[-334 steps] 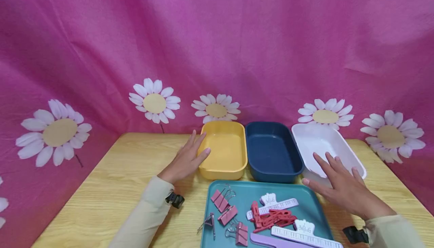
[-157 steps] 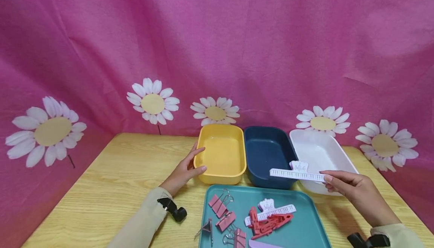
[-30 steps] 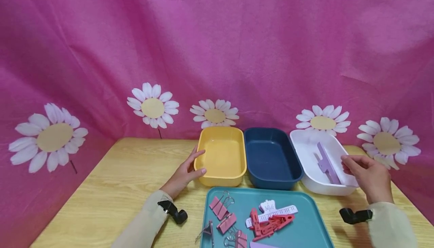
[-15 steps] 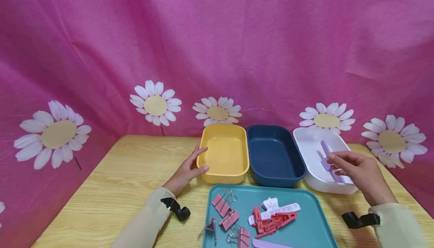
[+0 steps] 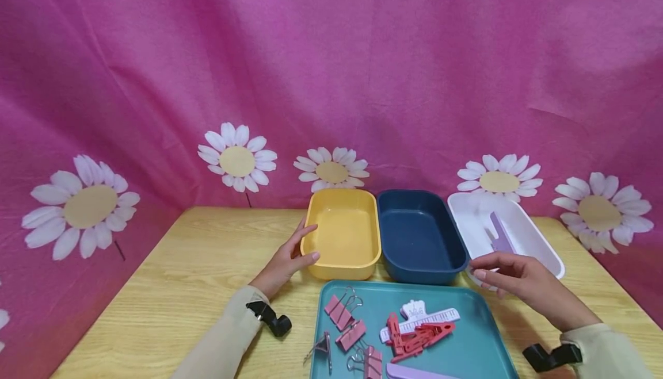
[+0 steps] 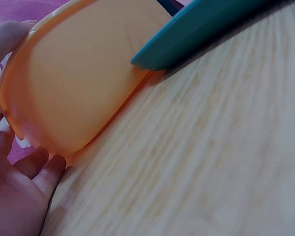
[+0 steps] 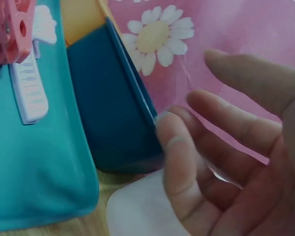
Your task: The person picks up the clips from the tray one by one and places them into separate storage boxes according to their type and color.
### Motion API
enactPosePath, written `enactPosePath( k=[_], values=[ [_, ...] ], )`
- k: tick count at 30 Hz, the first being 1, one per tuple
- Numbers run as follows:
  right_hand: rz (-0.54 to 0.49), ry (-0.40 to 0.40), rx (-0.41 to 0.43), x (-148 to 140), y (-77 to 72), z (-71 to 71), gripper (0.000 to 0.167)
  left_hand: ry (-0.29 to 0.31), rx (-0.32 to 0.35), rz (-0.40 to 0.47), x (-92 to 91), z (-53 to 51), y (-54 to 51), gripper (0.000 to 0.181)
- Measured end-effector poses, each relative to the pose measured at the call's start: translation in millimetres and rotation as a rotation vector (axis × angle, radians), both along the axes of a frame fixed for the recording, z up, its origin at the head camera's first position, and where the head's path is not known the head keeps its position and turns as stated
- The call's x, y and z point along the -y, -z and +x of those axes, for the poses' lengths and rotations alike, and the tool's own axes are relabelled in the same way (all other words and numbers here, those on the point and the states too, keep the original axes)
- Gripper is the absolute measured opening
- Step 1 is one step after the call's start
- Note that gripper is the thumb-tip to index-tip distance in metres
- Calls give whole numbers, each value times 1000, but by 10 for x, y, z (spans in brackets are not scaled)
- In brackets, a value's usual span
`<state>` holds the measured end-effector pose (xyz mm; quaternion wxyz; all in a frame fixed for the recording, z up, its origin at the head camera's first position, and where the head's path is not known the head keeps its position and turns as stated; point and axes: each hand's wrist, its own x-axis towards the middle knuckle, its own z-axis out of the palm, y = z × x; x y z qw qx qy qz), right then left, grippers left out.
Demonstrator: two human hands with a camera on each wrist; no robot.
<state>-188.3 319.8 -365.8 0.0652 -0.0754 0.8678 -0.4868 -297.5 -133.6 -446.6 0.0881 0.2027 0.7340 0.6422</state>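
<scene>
The left hand [image 5: 284, 261] rests against the left side of the yellow bin [image 5: 342, 232], thumb and fingers spread along its wall. Above the near edge of the white bin [image 5: 541, 249] hovers the right hand [image 5: 528, 287], fingers loosely bent and holding nothing. A purple clip [image 5: 500, 234] lies in the white bin, partly hidden by that hand. On the teal tray [image 5: 466, 333] lie several pink binder clips [image 5: 351, 335], red clips [image 5: 419, 339] heaped against a white piano-patterned clip [image 5: 448, 316], and a purple clip [image 5: 414, 372] cut off by the view's lower edge.
A dark blue bin [image 5: 422, 235] stands between the yellow and white bins, behind the tray. Wooden table surface [image 5: 171, 275] extends to the left. A pink curtain with daisies [image 5: 331, 80] hangs behind the table.
Since the earliest view, one piano-patterned clip has left the tray, and a clip now lies in the white bin. The right hand has lately moved left and nearer the tray; the left stays at the yellow bin.
</scene>
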Motion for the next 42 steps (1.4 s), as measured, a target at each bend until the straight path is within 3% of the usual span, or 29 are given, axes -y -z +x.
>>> enactPosePath(
  k=[8, 16, 23, 27, 42],
  values=[
    [-22, -184, 73, 49, 131, -35, 38, 10, -4, 19, 4, 13, 2, 64],
    [11, -224, 120, 130, 260, -38, 35, -11, 0, -8, -12, 31, 0, 64],
    [59, -315, 28, 199, 286, -52, 31, -5, 1, 6, 7, 38, -20, 62],
    [75, -320, -16, 214, 311, -45, 30, -5, -3, 2, 7, 37, -29, 62],
    [147, -340, -33, 312, 374, -81, 23, -25, -6, -17, -13, 33, -36, 61]
  ],
)
